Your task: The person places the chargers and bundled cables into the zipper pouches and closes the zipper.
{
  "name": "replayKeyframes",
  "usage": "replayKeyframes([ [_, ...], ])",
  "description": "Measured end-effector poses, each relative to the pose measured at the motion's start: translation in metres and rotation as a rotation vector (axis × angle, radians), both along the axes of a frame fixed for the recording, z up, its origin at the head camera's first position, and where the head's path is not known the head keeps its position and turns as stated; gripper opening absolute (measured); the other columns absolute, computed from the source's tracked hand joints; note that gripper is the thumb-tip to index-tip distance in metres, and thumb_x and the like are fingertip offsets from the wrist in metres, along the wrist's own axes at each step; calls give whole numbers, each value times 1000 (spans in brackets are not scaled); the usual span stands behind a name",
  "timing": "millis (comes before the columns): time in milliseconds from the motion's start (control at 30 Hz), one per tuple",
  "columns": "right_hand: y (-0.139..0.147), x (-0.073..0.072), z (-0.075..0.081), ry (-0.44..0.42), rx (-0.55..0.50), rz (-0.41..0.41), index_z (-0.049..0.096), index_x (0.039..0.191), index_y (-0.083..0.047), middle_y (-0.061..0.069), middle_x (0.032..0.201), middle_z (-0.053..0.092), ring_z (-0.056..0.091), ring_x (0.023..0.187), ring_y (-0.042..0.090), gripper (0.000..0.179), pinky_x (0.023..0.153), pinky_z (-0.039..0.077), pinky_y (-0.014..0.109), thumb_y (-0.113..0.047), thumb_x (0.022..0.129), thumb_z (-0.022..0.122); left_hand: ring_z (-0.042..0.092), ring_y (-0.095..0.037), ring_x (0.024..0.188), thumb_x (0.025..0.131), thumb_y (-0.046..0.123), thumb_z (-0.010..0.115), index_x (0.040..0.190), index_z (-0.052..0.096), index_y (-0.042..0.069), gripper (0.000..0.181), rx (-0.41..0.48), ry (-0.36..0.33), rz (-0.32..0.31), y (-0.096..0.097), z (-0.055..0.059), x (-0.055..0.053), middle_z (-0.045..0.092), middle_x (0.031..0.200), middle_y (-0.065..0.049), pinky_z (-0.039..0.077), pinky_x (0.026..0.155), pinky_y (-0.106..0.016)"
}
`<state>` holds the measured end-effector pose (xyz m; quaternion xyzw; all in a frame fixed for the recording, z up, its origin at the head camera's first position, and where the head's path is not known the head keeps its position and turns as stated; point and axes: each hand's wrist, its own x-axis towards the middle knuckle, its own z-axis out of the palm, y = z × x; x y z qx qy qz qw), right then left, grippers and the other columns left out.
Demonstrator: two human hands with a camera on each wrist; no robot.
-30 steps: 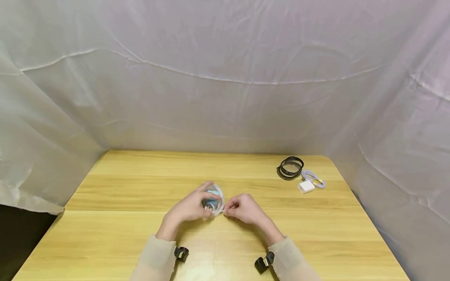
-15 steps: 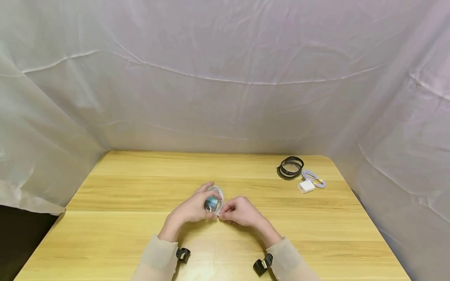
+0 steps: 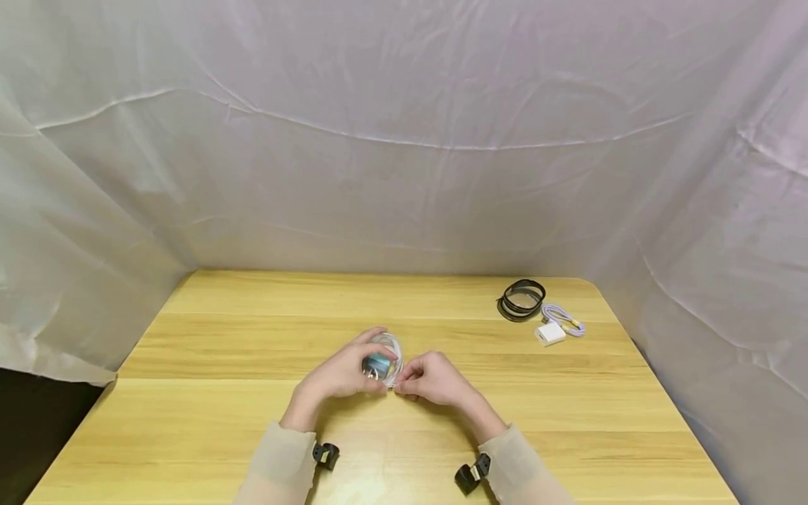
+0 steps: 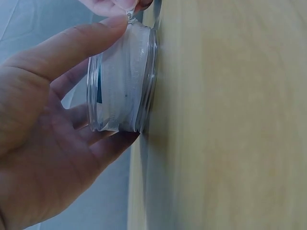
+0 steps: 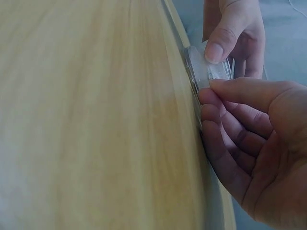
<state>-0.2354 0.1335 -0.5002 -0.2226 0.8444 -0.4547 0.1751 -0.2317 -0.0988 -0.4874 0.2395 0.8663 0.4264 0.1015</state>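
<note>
A round, clear zip pouch (image 3: 394, 348) stands on the table between my hands, with a blue item (image 3: 379, 365) and something white and thin inside. My left hand (image 3: 339, 369) grips it from the left, thumb on the near side and fingers around the far side. In the left wrist view the pouch (image 4: 125, 79) shows its pale zip band between two clear rims. At the near right edge my right hand (image 3: 438, 382) pinches the small zip pull (image 4: 130, 15) between thumb and index finger. In the right wrist view its fingertips hide most of the pull.
Toward the back right lie a coiled black strap or cable (image 3: 521, 301), a lilac cable coil (image 3: 564, 321) and a white charger block (image 3: 550, 334). The wooden table (image 3: 252, 337) is bordered by grey sheeting (image 3: 404, 196) at the back and sides.
My right hand has shifted slightly left and toward me along the pouch's edge, still pinching. In the last half second both hands have barely moved; my left hand keeps its grip.
</note>
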Motion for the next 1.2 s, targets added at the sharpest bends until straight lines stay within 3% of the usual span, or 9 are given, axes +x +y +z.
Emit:
replayKeyframes([
  [533,5,-3,5,-9,-26,-24,78,86,-3,5,73,73,65,64,12,5,58,59,25,-6,90,76,33,-50,148,77,8,87,126,73,14,51,-6,-5,-25,-2,4,0,27,169,-17,34,116,-69],
  [767,8,-5,5,15,-29,-80,78,86,-1,8,73,72,65,64,14,6,56,59,27,-3,90,73,33,-50,148,76,7,85,125,73,15,51,1,-5,-32,-3,4,0,27,169,-17,36,114,-68],
  [1200,6,-3,4,-17,-20,-22,78,86,-3,6,73,73,66,64,13,6,57,60,27,-8,90,77,21,-45,154,74,-10,76,127,73,10,56,-44,44,-34,-1,7,3,22,172,-11,30,119,-68],
])
